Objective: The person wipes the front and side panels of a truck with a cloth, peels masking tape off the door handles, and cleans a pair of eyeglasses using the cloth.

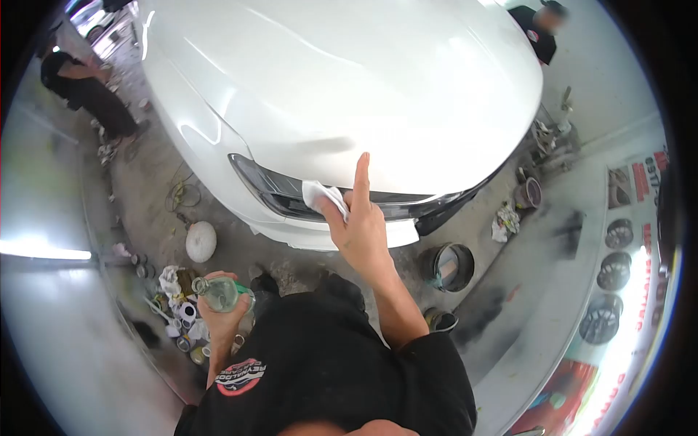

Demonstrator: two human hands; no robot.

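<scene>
My left hand (222,314) is wrapped round a clear glass bottle (220,292) with a bit of green on its side, held low at my left. My right hand (361,236) pinches a folded white cloth (320,195) between thumb and curled fingers, while its index finger points straight out over the hood. Beneath the cloth is the dark headlight (269,185) of a white car. The car's hood (407,80) spreads out ahead, with a faint shadow on it. The white bumper (291,234) sits below the headlight, partly hidden by my right hand.
One person (91,91) stands at the car's left side; another person (539,33) is beyond its right side. A round whitish object (201,242), a dark bucket (448,267), another bucket (528,193) and scattered cans and rags (187,312) lie on the floor. Walls run along both sides.
</scene>
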